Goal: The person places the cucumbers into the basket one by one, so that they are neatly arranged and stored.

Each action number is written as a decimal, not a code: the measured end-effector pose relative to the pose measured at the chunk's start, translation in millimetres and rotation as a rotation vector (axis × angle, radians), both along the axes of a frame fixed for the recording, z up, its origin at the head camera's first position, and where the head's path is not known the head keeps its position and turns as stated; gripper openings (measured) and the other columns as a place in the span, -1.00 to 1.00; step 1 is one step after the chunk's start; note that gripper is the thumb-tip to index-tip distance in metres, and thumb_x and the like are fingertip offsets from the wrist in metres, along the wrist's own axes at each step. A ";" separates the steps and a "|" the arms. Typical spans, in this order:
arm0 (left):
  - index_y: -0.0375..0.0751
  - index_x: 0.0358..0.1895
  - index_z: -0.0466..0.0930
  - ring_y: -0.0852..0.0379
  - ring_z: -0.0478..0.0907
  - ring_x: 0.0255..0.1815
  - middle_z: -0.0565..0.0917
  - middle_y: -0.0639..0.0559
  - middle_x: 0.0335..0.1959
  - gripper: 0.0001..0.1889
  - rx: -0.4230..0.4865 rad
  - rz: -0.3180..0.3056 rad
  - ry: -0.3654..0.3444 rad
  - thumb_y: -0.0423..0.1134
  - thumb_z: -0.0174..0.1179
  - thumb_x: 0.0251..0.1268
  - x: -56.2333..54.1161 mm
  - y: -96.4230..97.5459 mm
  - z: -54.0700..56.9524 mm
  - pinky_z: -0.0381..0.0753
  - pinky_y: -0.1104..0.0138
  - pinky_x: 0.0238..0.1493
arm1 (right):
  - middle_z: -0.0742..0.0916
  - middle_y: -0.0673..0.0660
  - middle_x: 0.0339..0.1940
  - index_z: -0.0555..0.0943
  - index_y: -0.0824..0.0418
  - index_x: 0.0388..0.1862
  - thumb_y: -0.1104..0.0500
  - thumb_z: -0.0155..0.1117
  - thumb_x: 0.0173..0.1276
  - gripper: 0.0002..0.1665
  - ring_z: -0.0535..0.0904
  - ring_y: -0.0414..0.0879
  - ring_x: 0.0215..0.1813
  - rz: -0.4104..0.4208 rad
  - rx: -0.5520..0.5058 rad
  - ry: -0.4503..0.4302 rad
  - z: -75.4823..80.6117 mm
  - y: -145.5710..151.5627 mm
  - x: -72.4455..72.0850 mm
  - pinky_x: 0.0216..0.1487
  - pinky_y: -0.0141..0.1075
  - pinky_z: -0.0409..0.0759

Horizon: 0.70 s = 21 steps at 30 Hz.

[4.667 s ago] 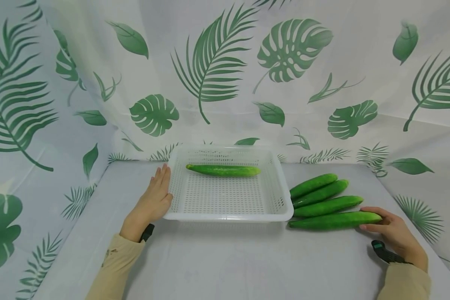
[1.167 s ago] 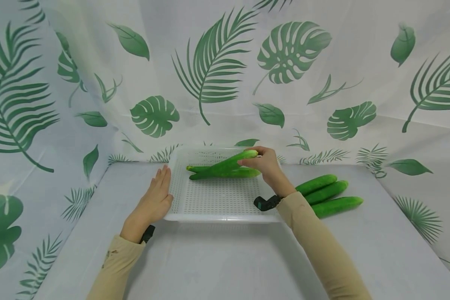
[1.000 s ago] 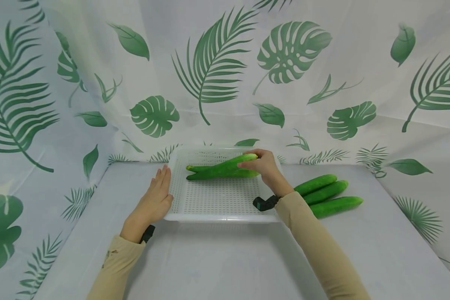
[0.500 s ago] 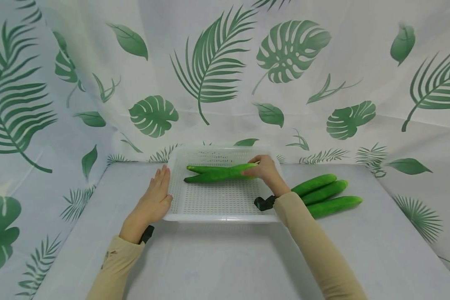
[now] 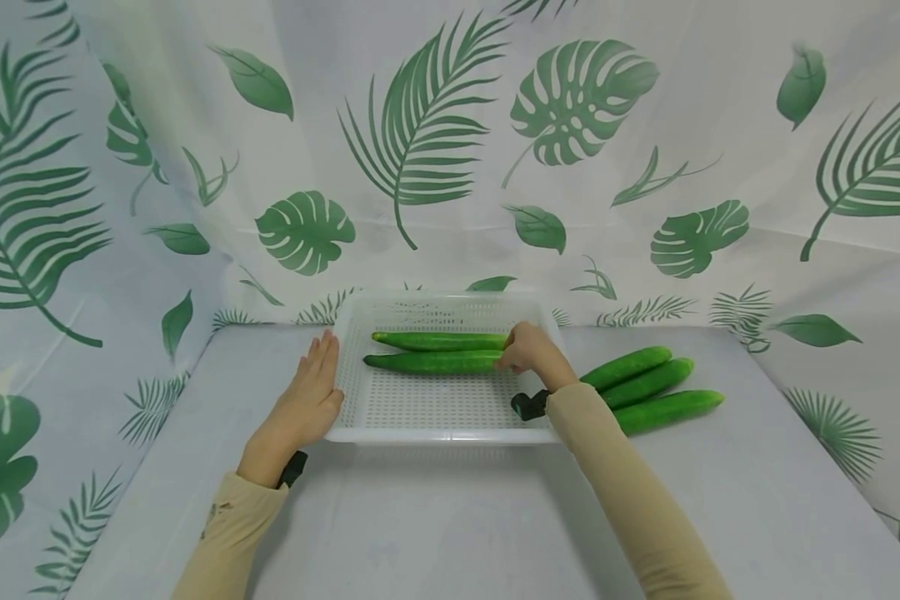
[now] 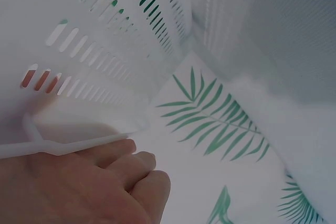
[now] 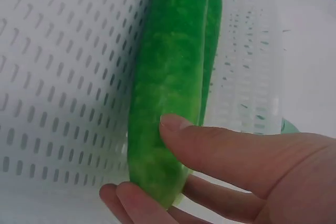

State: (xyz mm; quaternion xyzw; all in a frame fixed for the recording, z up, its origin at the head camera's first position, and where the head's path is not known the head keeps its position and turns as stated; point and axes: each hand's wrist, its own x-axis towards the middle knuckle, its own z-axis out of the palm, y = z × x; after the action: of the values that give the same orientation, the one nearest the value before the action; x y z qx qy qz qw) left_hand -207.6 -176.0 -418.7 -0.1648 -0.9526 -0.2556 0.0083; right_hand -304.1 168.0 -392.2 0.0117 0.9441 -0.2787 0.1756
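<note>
A white perforated plastic basket (image 5: pixel 442 436) stands on the table with two green cucumbers inside, lying side by side. My right hand (image 5: pixel 536 354) grips the paler right end of the nearer cucumber (image 5: pixel 431 362). In the right wrist view, the thumb presses on top of this cucumber (image 7: pixel 168 77) and the fingers curl under its tip. Behind it lies the farther cucumber (image 5: pixel 438 341), its right end hidden by the right hand. My left hand (image 5: pixel 303 408) rests against the basket's left side with straight fingers. The left wrist view shows that hand (image 6: pixel 89 187) under the basket's rim.
Three more cucumbers (image 5: pixel 667 412) lie on the table right of the basket, partly covered by the right forearm. A white tabletop (image 5: pixel 420 525) spreads in front. Leaf-printed cloth (image 5: pixel 450 125) hangs behind and at both sides.
The right hand took the nearest cucumber from the table group into the basket. It then lowered the cucumber from lying across the other one to beside it. The left hand stayed in place.
</note>
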 end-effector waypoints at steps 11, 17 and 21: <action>-0.49 0.55 -0.32 -0.22 -0.43 0.59 -0.33 -0.28 0.60 -0.24 0.007 -0.002 -0.008 -0.38 -0.20 0.37 0.5 -0.3 0.2 -0.28 -0.12 0.53 | 0.63 0.42 0.10 0.54 0.48 0.13 0.16 0.41 0.27 -0.44 0.67 0.23 -0.02 0.029 0.004 0.041 30.8 7.8 12.3 0.05 0.04 0.62; -0.49 0.55 -0.31 -0.22 -0.43 0.59 -0.33 -0.28 0.60 -0.25 0.009 0.002 -0.011 -0.39 -0.21 0.37 1.1 -0.2 0.8 -0.27 -0.13 0.52 | 0.61 0.46 0.13 0.53 0.44 0.19 0.10 0.34 0.35 -0.44 0.66 0.26 0.00 0.048 -0.047 0.146 56.7 23.3 23.7 0.01 0.04 0.62; -0.49 0.55 -0.31 -0.22 -0.43 0.60 -0.33 -0.28 0.60 -0.25 0.005 0.005 -0.011 -0.39 -0.21 0.37 1.4 0.6 1.5 -0.26 -0.13 0.52 | 0.64 0.46 0.12 0.53 0.41 0.20 0.04 0.29 0.39 -0.44 0.66 0.26 0.01 0.036 -0.130 0.221 73.6 39.1 38.5 0.05 0.06 0.61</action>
State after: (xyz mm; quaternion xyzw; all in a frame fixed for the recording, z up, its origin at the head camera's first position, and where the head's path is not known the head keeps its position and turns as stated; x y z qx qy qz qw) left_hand -206.2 -175.4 -417.2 -0.1612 -0.9524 -0.2587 0.0040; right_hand -265.6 207.1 -318.6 -0.0473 0.9376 -0.3359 0.0761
